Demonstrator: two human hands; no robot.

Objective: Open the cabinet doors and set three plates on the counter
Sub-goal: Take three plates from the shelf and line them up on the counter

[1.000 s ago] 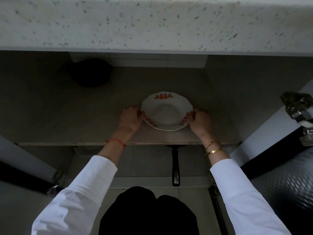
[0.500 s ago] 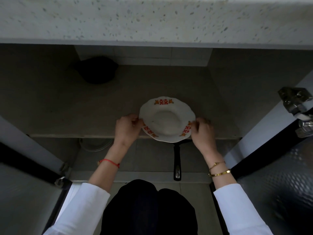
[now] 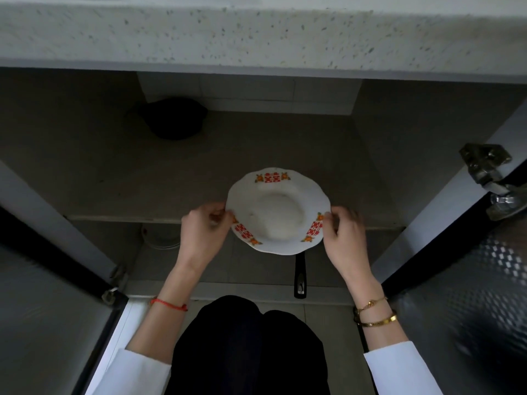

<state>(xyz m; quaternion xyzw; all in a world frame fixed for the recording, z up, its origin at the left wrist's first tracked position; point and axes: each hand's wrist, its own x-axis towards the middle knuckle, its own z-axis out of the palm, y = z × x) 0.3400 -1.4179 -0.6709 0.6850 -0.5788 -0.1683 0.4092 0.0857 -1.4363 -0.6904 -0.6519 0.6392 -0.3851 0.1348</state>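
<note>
— What's that plate (image 3: 278,210) like?

— White, with a wavy scalloped rim and a shallow round well in the middle. Three red-and-orange printed motifs sit on the rim: one at the far side, one by each hand.

— And who has hold of it?

— Both hands. The left hand (image 3: 203,234) pinches the left rim, fingers curled round the edge, thumb on top. The right hand (image 3: 346,238) does the same on the right rim, fingers closed on it beside the red motif. The plate sits level between them.

— Where is it exactly?

— Inside the open cabinet, over the front edge of the shelf (image 3: 119,178); its near half overhangs that edge. Whether it touches the shelf, I cannot tell. The speckled surface (image 3: 256,35) runs across above.

— Anything else in there?

— A dark round thing (image 3: 173,117) at the shelf's far left, too dim to name. Below the shelf a black pan handle (image 3: 300,276) pokes out just under the plate. The cabinet doors stand open, left door (image 3: 42,295) and right door (image 3: 467,280), with a metal hinge (image 3: 488,172) on the right one.

— The wrists?

— A red string bracelet (image 3: 168,305) on the left, gold bracelets (image 3: 375,313) on the right, white sleeves.
</note>
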